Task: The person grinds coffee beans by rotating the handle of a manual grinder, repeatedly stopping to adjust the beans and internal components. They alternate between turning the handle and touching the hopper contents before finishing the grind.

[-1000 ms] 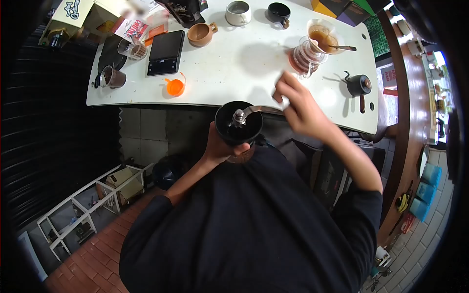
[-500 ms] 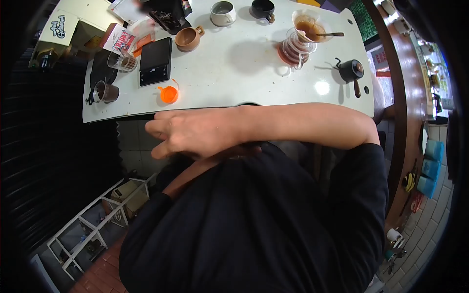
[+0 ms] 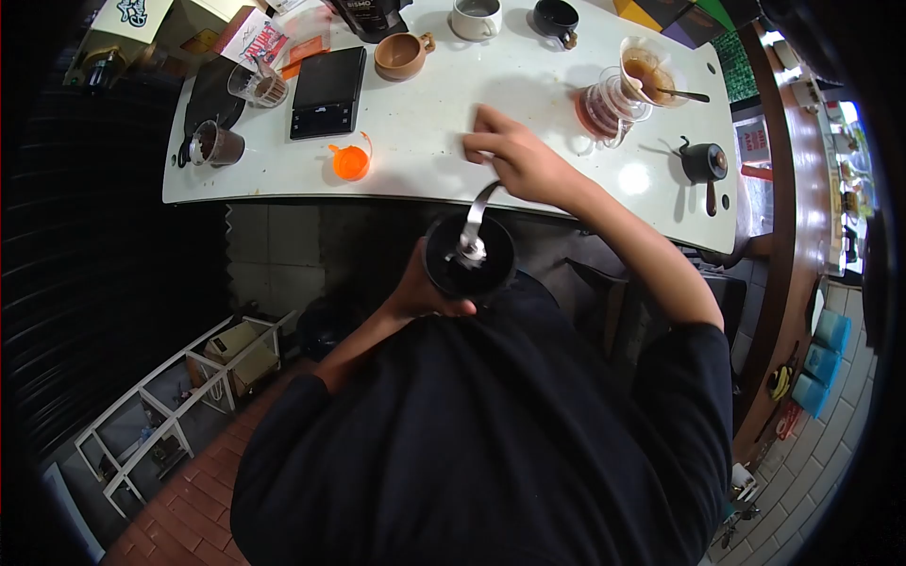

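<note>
My left hand [image 3: 422, 288] is wrapped around the side of a black hand coffee grinder [image 3: 507, 269], held in front of my body just below the table edge. A curved silver crank handle [image 3: 477, 215] rises from the grinder's centre. Over the crank's outer end is my right hand [image 3: 521, 165], its fingers bent and partly blurred; the knob is hidden beneath it. On the table nearby are an orange cup [image 3: 350, 163] and a black scale [image 3: 327, 92].
A glass dripper [image 3: 649, 75] with brown liquid and a spoon sits on a carafe [image 3: 600, 111] at the right. Beside it stands a small black kettle [image 3: 703, 162]. Cups line the back, including a brown cup [image 3: 400, 58]. Glasses of brown contents, such as one glass [image 3: 219, 146], are at left.
My right hand has swung from the left in front of my body to the right and up over the table edge. The grinder and its crank, previously hidden under my arm, now show.
</note>
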### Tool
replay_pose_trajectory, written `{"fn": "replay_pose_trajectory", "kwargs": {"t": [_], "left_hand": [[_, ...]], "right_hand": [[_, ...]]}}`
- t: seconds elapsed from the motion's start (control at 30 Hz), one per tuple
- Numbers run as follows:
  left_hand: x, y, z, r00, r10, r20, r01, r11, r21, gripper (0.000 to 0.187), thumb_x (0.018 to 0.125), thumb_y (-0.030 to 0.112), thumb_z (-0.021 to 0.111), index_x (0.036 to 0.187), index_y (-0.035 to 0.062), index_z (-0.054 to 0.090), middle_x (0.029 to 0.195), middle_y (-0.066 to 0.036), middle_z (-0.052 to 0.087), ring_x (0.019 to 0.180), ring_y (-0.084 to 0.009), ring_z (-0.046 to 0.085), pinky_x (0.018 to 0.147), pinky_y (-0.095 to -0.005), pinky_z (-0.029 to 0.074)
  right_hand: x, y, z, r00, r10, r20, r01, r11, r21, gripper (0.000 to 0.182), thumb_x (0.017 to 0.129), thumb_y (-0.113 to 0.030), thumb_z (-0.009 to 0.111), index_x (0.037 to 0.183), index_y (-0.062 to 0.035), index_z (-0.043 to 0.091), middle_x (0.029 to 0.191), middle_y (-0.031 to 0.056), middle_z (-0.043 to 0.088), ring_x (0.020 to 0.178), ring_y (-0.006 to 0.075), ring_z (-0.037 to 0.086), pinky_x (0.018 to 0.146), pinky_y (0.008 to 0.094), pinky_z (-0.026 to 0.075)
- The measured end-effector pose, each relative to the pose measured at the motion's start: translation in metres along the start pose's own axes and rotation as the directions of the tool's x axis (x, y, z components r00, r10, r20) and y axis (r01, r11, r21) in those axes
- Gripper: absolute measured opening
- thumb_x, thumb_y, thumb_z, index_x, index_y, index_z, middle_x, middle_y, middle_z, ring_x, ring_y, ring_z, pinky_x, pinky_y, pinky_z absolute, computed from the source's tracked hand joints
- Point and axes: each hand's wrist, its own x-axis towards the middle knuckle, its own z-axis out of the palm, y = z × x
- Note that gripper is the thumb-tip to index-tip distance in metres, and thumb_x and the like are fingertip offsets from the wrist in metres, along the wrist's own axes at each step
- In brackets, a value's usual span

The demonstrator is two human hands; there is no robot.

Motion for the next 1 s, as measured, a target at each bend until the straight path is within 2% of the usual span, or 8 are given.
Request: {"fn": "replay_pose_trajectory", "kwargs": {"t": [0.1,0.3,0.33,0.5,0.63,0.73,0.83,1.0], "left_hand": [[0.007,0.006,-0.004,0.982,-0.186,-0.034,0.159,0.912,-0.377,0.088,0.059,0.041,0.096,0.126,0.0005,0.056,0.11,-0.009,0.068,0.102,-0.0139,0.065,0.09,-0.0311,0.053],[0.028,0.025,-0.002,0.984,-0.178,-0.007,0.178,0.982,0.064,0.064,0.065,0.034,0.088,0.117,0.0052,0.065,0.099,-0.003,0.072,0.09,-0.0145,0.069,0.083,-0.0307,0.055],[0.036,-0.002,-0.024,0.931,0.212,0.297,-0.25,0.964,0.094,0.064,0.067,0.039,0.088,0.116,0.0065,0.065,0.106,-0.003,0.07,0.095,-0.0169,0.068,0.085,-0.0333,0.055],[0.019,0.018,0.013,0.963,0.067,0.262,-0.159,0.924,0.347,0.072,0.06,0.047,0.091,0.113,0.005,0.065,0.117,-0.007,0.066,0.105,-0.0192,0.066,0.091,-0.0374,0.053],[0.029,0.045,0.016,0.96,0.221,0.174,-0.266,0.914,0.306,0.08,0.052,0.047,0.097,0.109,0.0014,0.065,0.104,-0.01,0.071,0.096,-0.0221,0.07,0.088,-0.0367,0.055],[0.019,0.029,-0.001,0.968,0.226,0.111,-0.246,0.942,0.228,0.079,0.054,0.049,0.096,0.109,0.0016,0.065,0.097,-0.007,0.072,0.089,-0.0194,0.071,0.084,-0.0337,0.056],[0.018,0.022,-0.01,0.997,-0.018,-0.07,0.014,0.998,-0.06,0.078,0.057,0.051,0.095,0.11,0.0014,0.065,0.098,-0.007,0.073,0.09,-0.0161,0.071,0.082,-0.0314,0.056],[0.027,0.028,-0.013,0.995,-0.023,-0.093,0.039,0.984,0.173,0.08,0.059,0.051,0.093,0.114,0.0006,0.063,0.096,-0.009,0.073,0.091,-0.0177,0.072,0.082,-0.0332,0.057]], "right_hand": [[-0.059,-0.022,0.001,0.978,0.109,-0.176,-0.101,0.994,0.051,0.02,0.073,0.007,0.055,0.089,-0.0041,0.058,0.089,0.0156,0.043,0.09,0.0354,0.05,0.082,0.0416,0.045],[-0.052,-0.129,0.01,0.877,-0.474,0.078,0.467,0.879,0.097,0.027,0.067,-0.002,0.071,0.093,-0.0064,0.066,0.101,0.0135,0.05,0.096,0.0338,0.051,0.084,0.0426,0.046],[-0.031,-0.128,0.005,0.877,-0.468,0.108,0.455,0.882,0.124,0.025,0.071,-0.005,0.072,0.095,-0.0068,0.066,0.105,0.0146,0.05,0.1,0.033,0.052,0.084,0.0436,0.048],[0.035,-0.145,0.049,0.723,-0.659,0.208,0.62,0.751,0.226,0.024,0.083,-0.014,0.066,0.104,-0.0023,0.067,0.115,0.0208,0.051,0.112,0.04,0.052,0.1,0.0446,0.047],[0.082,-0.062,0.033,0.854,-0.501,0.138,0.504,0.864,0.02,0.028,0.077,0.002,0.062,0.105,-0.0013,0.063,0.105,0.021,0.048,0.104,0.0403,0.053,0.095,0.0428,0.045],[0.039,0.0,0.004,0.994,-0.068,0.08,0.075,0.993,-0.09,0.033,0.069,0.015,0.047,0.096,-0.0023,0.057,0.104,0.0198,0.043,0.099,0.0388,0.051,0.088,0.0414,0.044],[-0.029,-0.014,-0.009,0.995,0.09,-0.043,-0.091,0.996,-0.023,0.029,0.068,0.013,0.047,0.089,-0.0042,0.057,0.101,0.0185,0.04,0.1,0.0368,0.049,0.091,0.0417,0.044],[-0.066,-0.117,0.017,0.956,-0.293,0.0,0.283,0.924,0.258,0.021,0.073,0.005,0.064,0.091,-0.0053,0.062,0.107,0.0155,0.044,0.104,0.0342,0.054,0.092,0.0454,0.049]]}}
